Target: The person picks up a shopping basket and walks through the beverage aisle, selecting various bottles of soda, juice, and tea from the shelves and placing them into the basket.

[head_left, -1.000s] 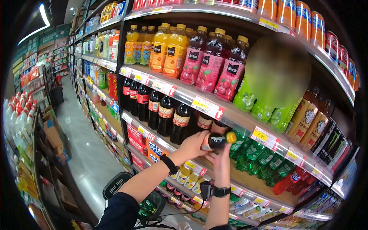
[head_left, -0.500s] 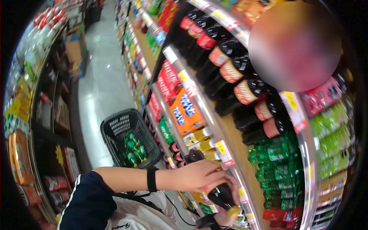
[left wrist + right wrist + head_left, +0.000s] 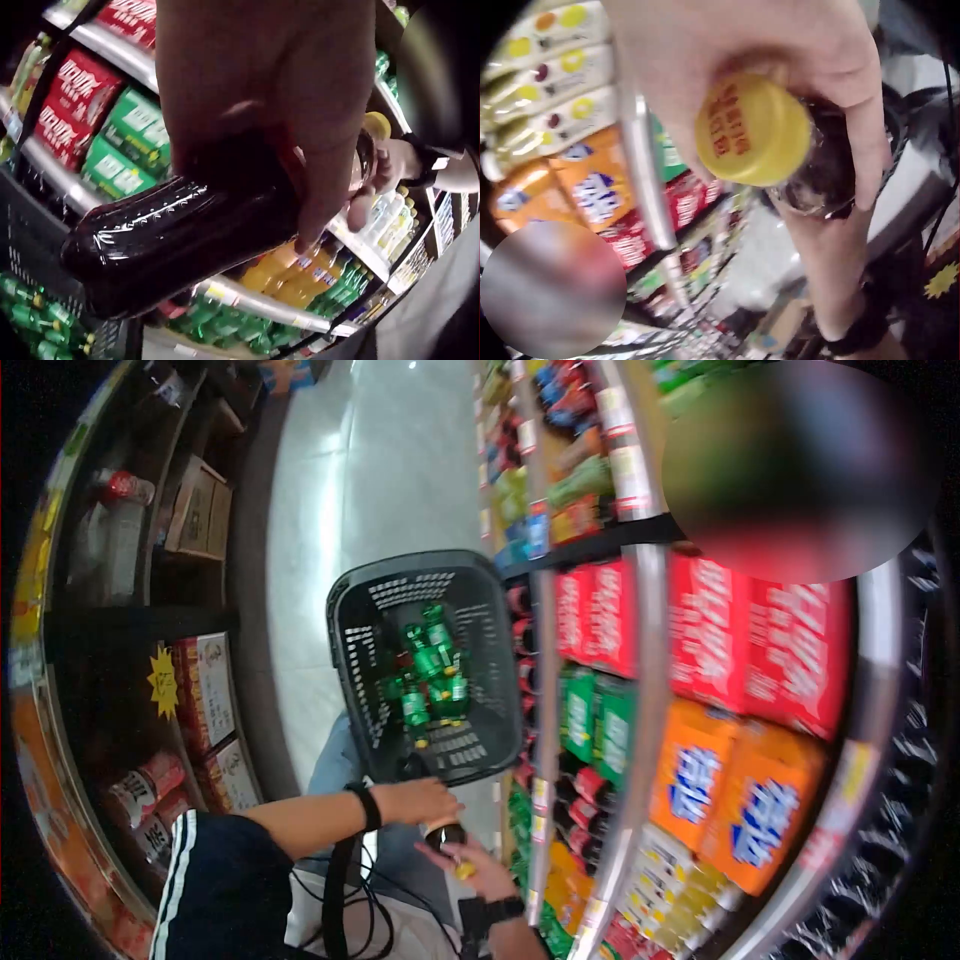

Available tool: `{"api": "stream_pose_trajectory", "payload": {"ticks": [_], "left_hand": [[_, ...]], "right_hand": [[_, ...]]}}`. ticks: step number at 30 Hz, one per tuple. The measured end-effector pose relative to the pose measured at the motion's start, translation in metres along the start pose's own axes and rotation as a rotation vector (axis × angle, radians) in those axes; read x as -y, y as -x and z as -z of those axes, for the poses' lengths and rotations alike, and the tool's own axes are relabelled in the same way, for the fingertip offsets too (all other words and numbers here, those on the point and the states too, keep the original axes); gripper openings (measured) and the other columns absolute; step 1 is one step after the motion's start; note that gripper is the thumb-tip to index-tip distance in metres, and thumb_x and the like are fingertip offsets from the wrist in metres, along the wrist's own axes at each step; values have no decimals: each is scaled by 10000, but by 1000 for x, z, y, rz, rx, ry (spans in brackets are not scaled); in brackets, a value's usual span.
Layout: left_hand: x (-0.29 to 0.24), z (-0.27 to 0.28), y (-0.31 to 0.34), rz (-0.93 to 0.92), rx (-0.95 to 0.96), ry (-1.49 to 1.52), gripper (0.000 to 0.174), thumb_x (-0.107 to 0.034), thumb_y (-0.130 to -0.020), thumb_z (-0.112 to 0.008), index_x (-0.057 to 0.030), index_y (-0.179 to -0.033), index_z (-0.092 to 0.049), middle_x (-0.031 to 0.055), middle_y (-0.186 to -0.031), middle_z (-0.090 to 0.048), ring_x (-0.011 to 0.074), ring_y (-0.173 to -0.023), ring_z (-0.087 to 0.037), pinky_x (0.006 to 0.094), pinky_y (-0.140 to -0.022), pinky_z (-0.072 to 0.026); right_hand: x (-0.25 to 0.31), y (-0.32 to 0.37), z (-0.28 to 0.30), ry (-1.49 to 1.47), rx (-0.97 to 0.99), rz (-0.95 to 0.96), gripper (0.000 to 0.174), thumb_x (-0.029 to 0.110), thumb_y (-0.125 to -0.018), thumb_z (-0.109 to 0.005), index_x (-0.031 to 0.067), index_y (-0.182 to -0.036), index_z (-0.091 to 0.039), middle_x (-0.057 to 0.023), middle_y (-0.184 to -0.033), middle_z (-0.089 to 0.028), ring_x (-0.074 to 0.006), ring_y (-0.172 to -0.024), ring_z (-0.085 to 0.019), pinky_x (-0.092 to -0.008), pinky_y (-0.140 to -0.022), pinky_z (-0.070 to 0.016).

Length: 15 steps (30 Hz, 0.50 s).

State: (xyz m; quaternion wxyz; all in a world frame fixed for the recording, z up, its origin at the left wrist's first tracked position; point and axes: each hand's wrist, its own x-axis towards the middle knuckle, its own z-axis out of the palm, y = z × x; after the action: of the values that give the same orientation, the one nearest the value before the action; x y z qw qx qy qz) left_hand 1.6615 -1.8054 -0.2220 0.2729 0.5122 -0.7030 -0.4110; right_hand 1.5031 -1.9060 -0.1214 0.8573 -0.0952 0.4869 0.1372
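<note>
Both hands hold a dark cola bottle (image 3: 187, 225) with a yellow cap (image 3: 754, 129). My left hand (image 3: 418, 800) grips the body, and much of the bottle's label is hidden under it in the left wrist view. Around the neck, just below the cap, curl the fingers of my right hand (image 3: 485, 872). In the head view the bottle lies tilted in front of my body, its base toward the black shopping basket (image 3: 510, 690). Several green soda bottles (image 3: 428, 660) with yellow caps lie inside that basket.
To the right runs a shelf with red cola packs (image 3: 712, 640), orange soda packs (image 3: 690, 770) and green packs (image 3: 595, 725). A left-hand shelf bears cartons (image 3: 210, 680) and a box (image 3: 195, 510). Grey aisle floor (image 3: 400, 480) stretches ahead; cables (image 3: 370, 900) hang over my lap.
Both hands have brought the cola bottle away from the shelf, left and down, near the basket. The head view has swung toward the basket and aisle.
</note>
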Motion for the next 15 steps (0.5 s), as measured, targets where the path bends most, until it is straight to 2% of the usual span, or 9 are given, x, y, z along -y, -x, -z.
{"api": "stream_pose_trajectory", "payload": {"ticks": [2,4,6,7,9,10,12,13,15], "left_hand": [[66,-12,16,205,89,-63,579,-161,-759,-593,-148,-1302,-393,99,-1250,-454,293,-1188,-425,476,-959,-376],[134,-47,25,557,-110,110,593,-167,-777,-586,-137,-1326,-363,191,-1351,-352,373,-1248,-367,512,-940,-409],[223,-104,19,911,-257,526,539,-161,-845,-508,-54,-1346,-342,298,-1335,-367,486,-1072,-498,466,-917,-429],[229,-57,16,1089,-439,771,503,-180,-869,-471,32,-1315,-370,307,-1231,-479,457,-1050,-525,449,-898,-436],[280,-82,15,1196,-763,837,533,-203,-872,-457,79,-1312,-356,308,-1173,-525,428,-1058,-534,440,-898,-429],[299,-94,12,1267,-919,907,569,-218,-866,-466,71,-1336,-328,318,-1182,-513,440,-1054,-532,444,-902,-426],[318,-88,9,1355,-835,1049,638,-195,-867,-487,31,-1401,-220,229,-1275,-476,315,-1140,-488,353,-931,-397],[322,-80,9,1395,-792,1121,683,-183,-868,-498,12,-1433,-166,185,-1322,-458,252,-1183,-466,307,-946,-383],[337,-81,7,1445,-814,1229,712,-180,-859,-509,-17,-1446,-141,176,-1313,-462,244,-1174,-468,302,-949,-376]], "right_hand": [[9,-87,12,141,-94,-109,640,-105,-730,-562,52,-1304,-326,-163,-1135,-477,-326,-1131,-486,-417,-936,-482],[11,-191,36,573,-204,0,790,-121,-624,-653,76,-1308,-311,-122,-1039,-526,-259,-937,-584,-328,-718,-512],[29,-261,17,778,-368,7,861,-82,-588,-654,82,-1349,-287,-94,-1064,-521,-225,-962,-554,-305,-779,-474],[25,-304,36,749,-267,123,879,-94,-587,-614,92,-1374,-267,-92,-1124,-498,-240,-1053,-514,-306,-869,-433],[30,-365,37,910,-248,205,927,-85,-620,-635,111,-1420,-209,-109,-1305,-416,-247,-1204,-424,-312,-979,-357],[25,-397,45,1002,-280,228,866,-55,-723,-643,122,-1440,-192,-111,-1349,-395,-236,-1210,-425,-316,-990,-362],[24,-449,52,268,-49,263,672,7,-860,-554,123,-1437,-231,-101,-1357,-393,-226,-1196,-437,-321,-991,-377],[25,-462,59,300,-89,232,523,29,-928,-430,115,-1422,-282,-96,-1351,-399,-213,-1181,-449,-324,-974,-396],[21,-488,76,587,-31,445,509,42,-935,-416,123,-1422,-292,-99,-1341,-405,-209,-1171,-454,-322,-970,-395]]}}
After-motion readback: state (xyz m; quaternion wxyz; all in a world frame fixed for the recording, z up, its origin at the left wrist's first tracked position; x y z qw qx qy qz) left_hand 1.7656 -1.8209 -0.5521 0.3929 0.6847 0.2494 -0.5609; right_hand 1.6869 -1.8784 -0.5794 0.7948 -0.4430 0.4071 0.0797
